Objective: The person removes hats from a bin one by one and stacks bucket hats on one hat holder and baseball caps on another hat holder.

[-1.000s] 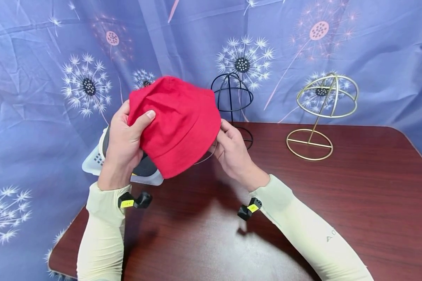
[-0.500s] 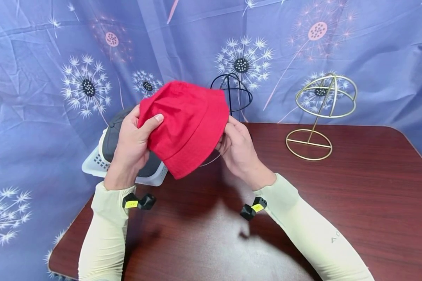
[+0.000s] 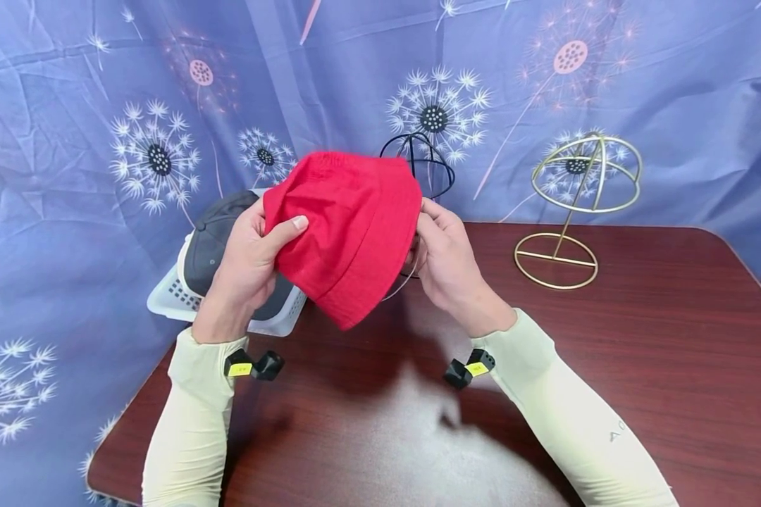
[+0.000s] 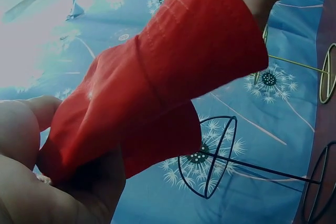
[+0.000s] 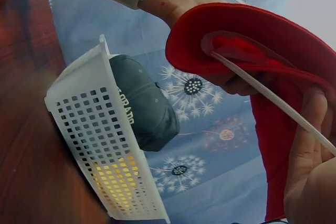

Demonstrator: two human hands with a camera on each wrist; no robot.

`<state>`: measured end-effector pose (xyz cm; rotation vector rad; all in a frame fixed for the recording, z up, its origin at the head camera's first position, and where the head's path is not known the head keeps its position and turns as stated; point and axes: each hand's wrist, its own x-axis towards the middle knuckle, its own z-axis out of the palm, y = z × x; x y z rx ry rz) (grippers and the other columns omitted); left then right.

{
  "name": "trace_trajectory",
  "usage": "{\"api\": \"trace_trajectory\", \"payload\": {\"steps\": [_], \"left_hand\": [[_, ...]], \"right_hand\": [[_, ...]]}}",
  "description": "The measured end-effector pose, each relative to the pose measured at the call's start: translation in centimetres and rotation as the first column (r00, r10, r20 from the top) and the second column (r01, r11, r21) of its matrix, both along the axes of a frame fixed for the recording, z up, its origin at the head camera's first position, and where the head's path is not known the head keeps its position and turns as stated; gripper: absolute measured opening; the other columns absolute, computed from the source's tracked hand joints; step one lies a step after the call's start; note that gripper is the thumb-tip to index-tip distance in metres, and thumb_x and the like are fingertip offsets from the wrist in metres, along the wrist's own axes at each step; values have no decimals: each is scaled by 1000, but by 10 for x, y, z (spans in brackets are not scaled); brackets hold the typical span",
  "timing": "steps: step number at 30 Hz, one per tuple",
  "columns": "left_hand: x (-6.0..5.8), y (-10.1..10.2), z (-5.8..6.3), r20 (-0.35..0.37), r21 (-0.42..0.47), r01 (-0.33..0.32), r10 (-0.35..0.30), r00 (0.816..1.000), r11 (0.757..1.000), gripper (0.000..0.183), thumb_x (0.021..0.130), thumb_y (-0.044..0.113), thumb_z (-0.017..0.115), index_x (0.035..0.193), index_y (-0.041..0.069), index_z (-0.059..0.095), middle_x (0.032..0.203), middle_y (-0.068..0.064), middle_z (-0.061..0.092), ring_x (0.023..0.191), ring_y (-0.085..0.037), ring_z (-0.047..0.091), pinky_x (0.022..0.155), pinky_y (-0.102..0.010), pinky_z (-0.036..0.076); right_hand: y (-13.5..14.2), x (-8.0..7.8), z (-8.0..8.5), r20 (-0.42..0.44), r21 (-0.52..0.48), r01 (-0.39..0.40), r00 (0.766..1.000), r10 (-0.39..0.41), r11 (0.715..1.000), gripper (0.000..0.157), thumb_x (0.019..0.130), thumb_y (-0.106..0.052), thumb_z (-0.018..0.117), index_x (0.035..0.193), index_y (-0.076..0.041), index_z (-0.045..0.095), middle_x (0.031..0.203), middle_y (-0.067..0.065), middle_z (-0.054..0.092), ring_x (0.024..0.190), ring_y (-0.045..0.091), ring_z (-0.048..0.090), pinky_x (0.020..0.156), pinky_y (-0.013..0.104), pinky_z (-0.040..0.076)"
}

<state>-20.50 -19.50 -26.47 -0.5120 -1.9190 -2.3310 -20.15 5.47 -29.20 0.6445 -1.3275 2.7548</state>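
A red bucket hat (image 3: pixel 349 239) is held up above the table between both hands, its crown toward the left and its brim toward the right. My left hand (image 3: pixel 244 260) grips the crown, thumb lying over the outside and the other fingers behind the cloth. On the brim's right side, my right hand (image 3: pixel 453 264) holds the edge, with fingers reaching to the inside. A thin pale cord (image 5: pixel 268 93) hangs from the hat's inside and runs past the right fingers in the right wrist view.
Behind the hat stands a black wire hat stand (image 4: pixel 262 167). A gold wire hat stand (image 3: pixel 571 222) is farther right on the dark red table (image 3: pixel 640 380). At the left, a white basket (image 5: pixel 86 124) contains a dark cap (image 3: pixel 204 246) and something yellow.
Both hands and the red hat have shifted right and slightly down. More of the dark cap and basket now shows at left, and the hat covers more of the black stand.
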Motion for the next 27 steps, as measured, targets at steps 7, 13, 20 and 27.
{"api": "trace_trajectory", "payload": {"steps": [7, 13, 20, 27], "left_hand": [[1, 4, -1, 2, 1, 27, -28, 1000, 1000, 37, 101, 3, 65, 138, 4, 58, 119, -11, 68, 102, -22, 72, 83, -30, 63], [4, 4, 0, -34, -18, 50, -51, 998, 999, 38, 99, 1, 63, 137, 4, 59, 119, -11, 69, 103, -23, 72, 83, -31, 64], [5, 6, -1, -52, -76, 55, -59, 997, 996, 38, 98, -1, 64, 135, 6, 60, 114, -8, 71, 104, -24, 71, 83, -31, 63], [6, 10, -3, -55, -104, 79, -85, 995, 991, 43, 97, -2, 65, 138, 6, 58, 117, -10, 70, 107, -25, 71, 85, -32, 63]], "right_hand": [[2, 3, 4, -96, -3, 81, 992, -81, 997, 24, 109, -2, 48, 123, -1, 67, 92, 2, 75, 79, 12, 70, 72, 24, 58], [1, 7, 7, -138, 25, 116, 984, -111, 993, 23, 110, -6, 49, 123, -3, 67, 90, 2, 73, 80, 13, 70, 73, 25, 57], [2, 11, 8, -158, 58, 192, 971, -181, 980, 18, 111, -12, 51, 111, -13, 68, 81, 0, 66, 74, 12, 66, 67, 25, 53], [5, 13, 9, -225, 70, 242, 949, -221, 968, 12, 108, -6, 52, 108, -11, 62, 73, 1, 61, 67, 13, 63, 65, 25, 51]]}}
